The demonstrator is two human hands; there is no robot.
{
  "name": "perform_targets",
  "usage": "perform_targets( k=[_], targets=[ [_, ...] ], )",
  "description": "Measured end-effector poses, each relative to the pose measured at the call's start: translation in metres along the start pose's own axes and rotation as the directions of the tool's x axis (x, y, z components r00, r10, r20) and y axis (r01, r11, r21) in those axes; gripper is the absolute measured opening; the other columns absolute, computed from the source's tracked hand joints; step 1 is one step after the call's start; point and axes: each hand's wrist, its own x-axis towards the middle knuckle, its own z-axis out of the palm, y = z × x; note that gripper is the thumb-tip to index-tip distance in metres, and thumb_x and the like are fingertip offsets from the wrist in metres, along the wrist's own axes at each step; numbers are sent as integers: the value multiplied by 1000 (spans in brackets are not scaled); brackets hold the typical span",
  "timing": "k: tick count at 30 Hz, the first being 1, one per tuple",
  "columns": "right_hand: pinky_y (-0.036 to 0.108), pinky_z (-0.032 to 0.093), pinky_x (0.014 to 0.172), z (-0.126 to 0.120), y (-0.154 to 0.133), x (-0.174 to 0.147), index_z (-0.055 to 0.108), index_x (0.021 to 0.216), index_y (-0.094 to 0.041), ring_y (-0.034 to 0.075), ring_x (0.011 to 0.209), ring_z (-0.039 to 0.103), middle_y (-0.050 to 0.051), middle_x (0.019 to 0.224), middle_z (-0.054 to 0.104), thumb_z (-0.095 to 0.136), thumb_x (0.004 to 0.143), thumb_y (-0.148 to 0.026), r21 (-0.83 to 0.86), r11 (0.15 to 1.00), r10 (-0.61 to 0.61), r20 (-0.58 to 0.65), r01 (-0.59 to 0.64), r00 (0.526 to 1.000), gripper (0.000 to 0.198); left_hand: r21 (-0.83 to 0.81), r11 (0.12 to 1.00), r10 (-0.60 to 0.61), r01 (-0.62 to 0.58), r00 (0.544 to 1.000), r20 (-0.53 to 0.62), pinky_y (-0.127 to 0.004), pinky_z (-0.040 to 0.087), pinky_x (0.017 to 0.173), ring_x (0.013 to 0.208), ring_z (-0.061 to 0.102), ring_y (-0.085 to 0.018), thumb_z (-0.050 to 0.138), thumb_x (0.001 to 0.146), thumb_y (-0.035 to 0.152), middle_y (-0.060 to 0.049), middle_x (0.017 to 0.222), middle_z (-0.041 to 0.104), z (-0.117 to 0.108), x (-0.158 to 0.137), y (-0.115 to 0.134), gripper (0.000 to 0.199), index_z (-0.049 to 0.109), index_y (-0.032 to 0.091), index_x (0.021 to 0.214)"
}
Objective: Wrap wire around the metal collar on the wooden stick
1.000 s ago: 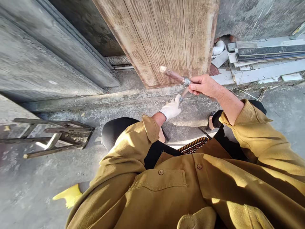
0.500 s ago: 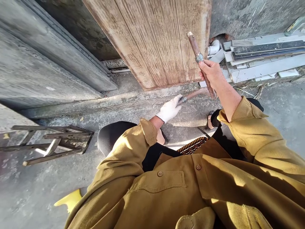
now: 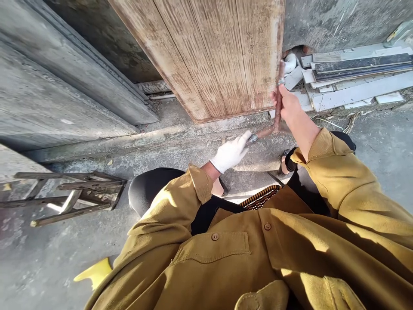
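Observation:
My left hand (image 3: 229, 154), in a white glove, is closed round one end of a brown wooden stick (image 3: 266, 131). Silvery wire (image 3: 253, 138) is wound on that stick beside the glove. My bare right hand (image 3: 289, 103) grips a second wooden stick (image 3: 277, 117), which stands nearly upright in the view. More wire (image 3: 281, 81) is coiled round it just above my fingers. The lower end of the right stick meets or overlaps the far end of the left one; whether they touch I cannot tell. Both hands are out in front of my knees.
A worn wooden panel (image 3: 213, 56) leans ahead of me. To the right lies a stack of boards (image 3: 358, 77) beside a white pipe elbow (image 3: 289, 63). A wooden stool (image 3: 87, 187) lies on the left, with a yellow piece (image 3: 95, 272) on the concrete floor (image 3: 58, 254).
My right hand has swung its stick from a leftward slant to nearly upright, bringing its lower end to the left stick. The gloved hand has shifted slightly right with its stick.

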Motion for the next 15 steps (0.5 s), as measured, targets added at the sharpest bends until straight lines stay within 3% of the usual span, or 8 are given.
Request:
perform_targets(
  k=[2,4,5,7,9,11,13,15],
  targets=[
    [41,12,71,-13,-3,-2,5,62,-35,26,82,31,0,48,-3,36,46,-117,-39,997,-72,8,72,997,89,-176,977,-129,122,991,-27,-39,59,93,110,78,-33,57,105,35,-17,138,74,-1,0,-7,73,38,22,174],
    [43,12,71,-22,-11,-11,8,58,-36,28,85,31,4,44,3,39,57,-114,-62,987,-146,70,150,987,84,-455,864,-228,214,973,24,-32,56,72,79,77,-24,58,103,36,-12,112,79,1,1,-15,64,46,21,165],
    [43,14,71,-24,-16,-17,14,55,-37,29,86,33,6,42,9,42,64,-111,-63,983,-168,106,175,980,80,-607,757,-246,243,966,80,-30,52,62,63,70,-20,58,103,38,-8,99,78,3,2,-18,56,52,20,156],
    [42,19,69,-22,-26,-29,35,56,-38,29,89,41,7,43,29,46,75,-106,-67,976,-193,177,207,965,72,-843,446,-254,301,946,204,-26,45,51,45,57,-14,58,103,42,-4,80,73,10,4,-24,35,61,18,127],
    [40,24,67,-15,-33,-39,57,67,-36,28,89,49,8,51,47,51,79,-103,-52,973,-209,233,227,950,68,-929,105,-266,356,910,318,-25,46,49,43,55,-12,59,102,47,-3,72,70,16,8,-27,28,58,19,99],
    [40,27,65,-5,-38,-45,68,76,-34,28,88,53,9,58,57,54,80,-101,-51,972,-199,338,229,920,68,-911,-173,-294,375,863,411,-25,46,49,44,52,-11,58,102,50,-3,67,65,20,12,-31,34,52,21,85],
    [42,28,64,4,-40,-50,73,76,-35,29,87,53,12,60,61,54,77,-100,-83,971,-151,508,223,848,67,-890,-343,-369,301,828,422,-24,48,50,47,53,-11,52,106,51,-3,68,62,20,17,-35,37,52,21,84],
    [43,30,64,14,-42,-54,77,78,-35,29,84,54,13,62,63,61,73,-97,-129,968,-77,659,213,748,64,-912,-381,-509,149,790,342,-24,55,59,55,60,-12,44,109,50,-5,75,66,16,22,-39,37,56,21,90]
  ],
)
